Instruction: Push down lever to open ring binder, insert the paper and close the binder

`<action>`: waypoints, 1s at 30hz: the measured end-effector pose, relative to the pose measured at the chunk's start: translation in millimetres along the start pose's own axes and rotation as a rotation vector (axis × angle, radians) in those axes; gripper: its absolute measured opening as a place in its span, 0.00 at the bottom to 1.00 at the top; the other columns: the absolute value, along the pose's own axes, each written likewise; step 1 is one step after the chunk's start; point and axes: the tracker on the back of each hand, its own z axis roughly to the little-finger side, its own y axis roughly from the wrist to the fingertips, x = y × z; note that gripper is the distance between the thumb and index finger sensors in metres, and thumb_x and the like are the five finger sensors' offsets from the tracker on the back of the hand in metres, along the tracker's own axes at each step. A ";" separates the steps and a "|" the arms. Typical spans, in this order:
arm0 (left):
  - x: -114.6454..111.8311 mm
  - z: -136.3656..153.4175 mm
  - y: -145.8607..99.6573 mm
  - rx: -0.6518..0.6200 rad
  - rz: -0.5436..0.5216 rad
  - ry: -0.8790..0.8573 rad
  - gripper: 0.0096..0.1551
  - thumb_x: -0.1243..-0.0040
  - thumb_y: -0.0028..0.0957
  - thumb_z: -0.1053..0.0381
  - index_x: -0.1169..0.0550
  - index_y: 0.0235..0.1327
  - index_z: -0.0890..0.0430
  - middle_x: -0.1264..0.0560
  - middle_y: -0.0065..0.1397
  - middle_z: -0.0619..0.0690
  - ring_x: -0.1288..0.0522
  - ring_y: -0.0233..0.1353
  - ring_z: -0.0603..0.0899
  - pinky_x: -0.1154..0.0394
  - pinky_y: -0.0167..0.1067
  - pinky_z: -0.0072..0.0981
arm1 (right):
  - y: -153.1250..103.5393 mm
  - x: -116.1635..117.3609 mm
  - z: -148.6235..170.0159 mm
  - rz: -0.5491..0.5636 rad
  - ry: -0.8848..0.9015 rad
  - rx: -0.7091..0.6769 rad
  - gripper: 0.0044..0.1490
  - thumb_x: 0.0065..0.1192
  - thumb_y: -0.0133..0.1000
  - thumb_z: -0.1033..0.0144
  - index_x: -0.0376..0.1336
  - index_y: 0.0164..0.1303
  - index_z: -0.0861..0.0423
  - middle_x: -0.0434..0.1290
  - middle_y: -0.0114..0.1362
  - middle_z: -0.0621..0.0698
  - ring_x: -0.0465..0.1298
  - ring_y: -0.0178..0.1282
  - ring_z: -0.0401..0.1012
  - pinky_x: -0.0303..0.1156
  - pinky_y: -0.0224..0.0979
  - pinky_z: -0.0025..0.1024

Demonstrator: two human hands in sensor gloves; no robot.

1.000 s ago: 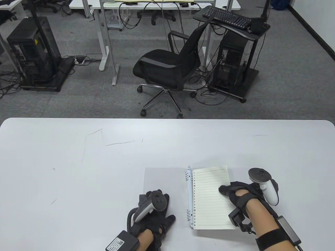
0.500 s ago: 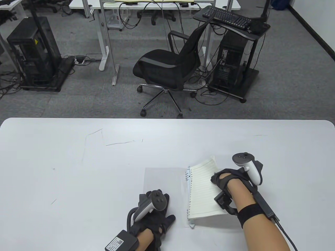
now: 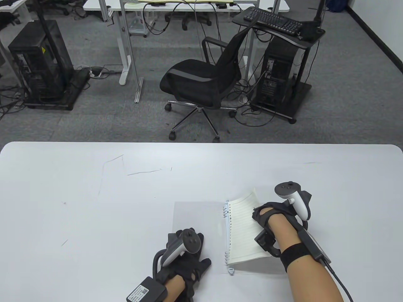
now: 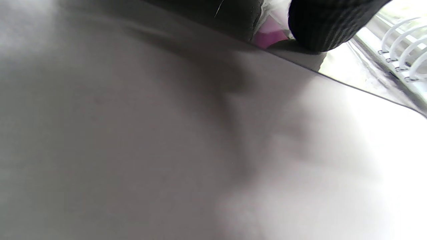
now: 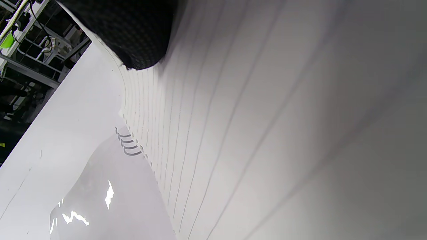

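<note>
The ring binder lies open on the table, its translucent left cover [image 3: 195, 220] flat and its ring spine [image 3: 227, 236] running front to back, with a lever [image 3: 231, 270] at the near end. The lined paper [image 3: 241, 229] stands tilted, its punched edge at the rings and its right edge raised. My right hand [image 3: 259, 214] grips that raised edge; a fingertip [image 5: 133, 33] lies on the lined paper [image 5: 267, 116], beside the rings [image 5: 128, 145]. My left hand [image 3: 190, 265] rests flat on the near part of the left cover, a fingertip [image 4: 327, 23] pressing it near the rings [image 4: 400, 50].
The white table [image 3: 78, 204] carries a few pen marks at the back left. Beyond its far edge stand an office chair [image 3: 204, 81] and computer carts on the carpet.
The paper lay flat to the right of the rings; my right hand has lifted its right edge and swung it leftward toward the rings. The left hand has stayed put.
</note>
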 end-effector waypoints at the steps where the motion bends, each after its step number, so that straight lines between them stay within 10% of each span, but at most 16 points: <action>1: 0.0 0.0 0.0 0.000 0.000 -0.001 0.48 0.47 0.50 0.29 0.59 0.73 0.34 0.73 0.81 0.35 0.78 0.80 0.55 0.72 0.70 0.58 | -0.6 -1.4 -1.0 0.003 -0.003 0.002 0.30 0.65 0.55 0.59 0.72 0.65 0.59 0.89 0.53 0.51 0.93 0.39 0.47 0.88 0.40 0.40; 30: 0.8 -0.2 0.2 0.003 0.003 0.001 0.48 0.47 0.50 0.29 0.59 0.73 0.34 0.73 0.81 0.35 0.78 0.80 0.55 0.72 0.70 0.58 | -1.3 -6.7 -5.9 0.018 -0.083 0.019 0.30 0.66 0.55 0.58 0.71 0.65 0.58 0.88 0.54 0.52 0.92 0.40 0.48 0.88 0.41 0.42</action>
